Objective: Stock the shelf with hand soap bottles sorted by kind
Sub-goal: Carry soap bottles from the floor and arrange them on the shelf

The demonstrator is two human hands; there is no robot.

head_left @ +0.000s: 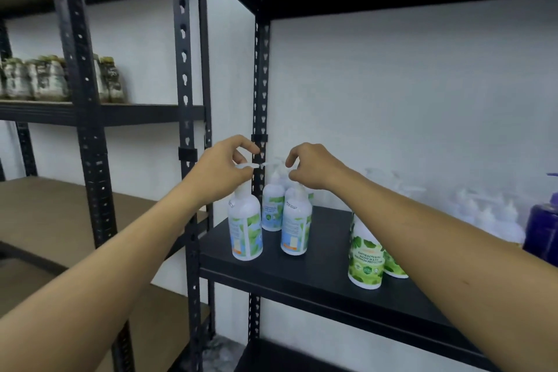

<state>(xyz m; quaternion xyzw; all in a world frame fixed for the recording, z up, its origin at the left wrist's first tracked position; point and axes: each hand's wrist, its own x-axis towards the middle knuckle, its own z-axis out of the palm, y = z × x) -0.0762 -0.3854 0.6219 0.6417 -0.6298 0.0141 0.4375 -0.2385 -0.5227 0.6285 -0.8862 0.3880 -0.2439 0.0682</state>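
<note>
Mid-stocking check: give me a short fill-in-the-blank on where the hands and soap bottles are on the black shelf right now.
1. The left hand pinches the white pump of the front-left blue-and-green labelled bottle, while the right hand pinches the pump of the ____-and-green labelled bottle beside it.
2. Both of those bottles stand ____ on the black metal shelf.
3. The leaf-printed green bottles stand to the ____ of the blue-labelled group.
4. At the far right edge stands a dark ____ bottle.

Missing words: blue; upright; right; purple

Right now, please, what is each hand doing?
Left hand: fingers pinch the white pump of the front-left white-and-blue soap bottle.
Right hand: fingers pinch the pump of the neighbouring white-and-blue bottle.
</note>
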